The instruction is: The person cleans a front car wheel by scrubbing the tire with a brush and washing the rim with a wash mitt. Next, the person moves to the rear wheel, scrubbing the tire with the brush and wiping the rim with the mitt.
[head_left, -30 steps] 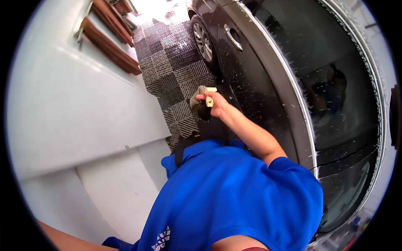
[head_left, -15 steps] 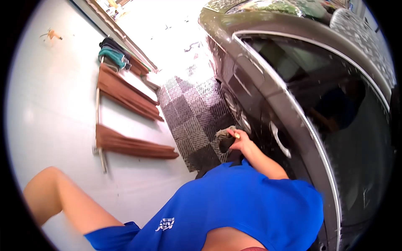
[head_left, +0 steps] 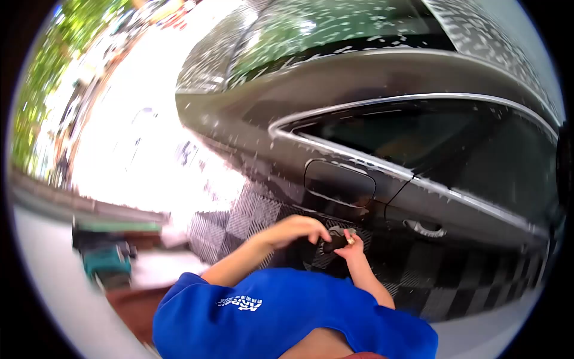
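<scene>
The right hand (head_left: 355, 247) grips a small dark-and-grey item (head_left: 335, 243) above the checkered floor (head_left: 207, 234), beside the wet car (head_left: 251, 113). The left hand (head_left: 296, 230), earlier well apart, has come near it, fingers bent; whether it touches, I cannot tell.

Car (head_left: 239, 113) on tiled floor (head_left: 220, 236), filling top and right of view. Rear window (head_left: 353, 27) above side window (head_left: 382, 134). Fuel flap (head_left: 341, 182) below side window, left of door handle (head_left: 426, 230). Person's torso (head_left: 287, 311) at bottom, facing car side. Both hands between torso and car, over floor: right hand (head_left: 354, 246) holds bundle (head_left: 336, 240), left hand (head_left: 299, 230) just beside it, to its left. Hanging cloths (head_left: 107, 263) at lower left by wall (head_left: 42, 251). Trees (head_left: 45, 78) at far upper left, beyond car.
</scene>
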The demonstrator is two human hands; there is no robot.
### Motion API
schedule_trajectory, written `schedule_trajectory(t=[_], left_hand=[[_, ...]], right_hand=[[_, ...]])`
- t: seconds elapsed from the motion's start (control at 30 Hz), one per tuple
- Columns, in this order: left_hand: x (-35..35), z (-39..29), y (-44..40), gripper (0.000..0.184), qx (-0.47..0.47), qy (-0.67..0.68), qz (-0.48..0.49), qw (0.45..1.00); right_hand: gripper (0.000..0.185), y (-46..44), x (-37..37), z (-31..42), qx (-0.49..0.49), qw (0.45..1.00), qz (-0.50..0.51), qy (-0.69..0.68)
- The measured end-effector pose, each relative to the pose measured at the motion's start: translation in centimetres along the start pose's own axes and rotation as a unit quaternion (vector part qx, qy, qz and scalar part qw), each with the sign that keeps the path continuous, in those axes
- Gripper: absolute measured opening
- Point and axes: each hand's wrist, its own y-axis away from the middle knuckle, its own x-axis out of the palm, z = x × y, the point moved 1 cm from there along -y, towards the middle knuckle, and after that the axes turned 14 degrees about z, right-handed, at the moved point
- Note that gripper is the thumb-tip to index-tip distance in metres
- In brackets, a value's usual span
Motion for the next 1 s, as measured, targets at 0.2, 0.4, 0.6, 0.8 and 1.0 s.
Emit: schedule_trajectory(t=[0.2, 0.4, 0.6, 0.8, 1.0], left_hand=[[-2.1, 1.1, -2.2, 0.032, -0.143, -0.234, 0.384, 0.881], [-1.6, 6.6, 4.0, 0.024, -0.104, -0.369, 0.454, 0.804], [-4.4, 19.2, 11.2, 0.033, -0.245, -0.405, 0.685, 0.553], [-11.9, 37.9, 16.3, 0.037, -0.188, -0.447, 0.810, 0.328], [-19.9, 52.3, 11.1, 0.030, -0.169, -0.461, 0.789, 0.368]], right_hand=[[0.035, 1.4, 1.1, -9.7, -0.226, 0.938, -0.020, -0.260], [0.034, 1.5, -2.3, -19.5, -0.220, 0.911, -0.070, -0.341], [0.030, -9.3, -13.0, -28.3, -0.284, 0.898, -0.085, -0.324], [0.022, -22.3, -22.1, -28.2, -0.251, 0.921, -0.296, -0.039], [0.017, -40.9, -35.9, -24.4, -0.430, 0.825, -0.363, 0.054]])
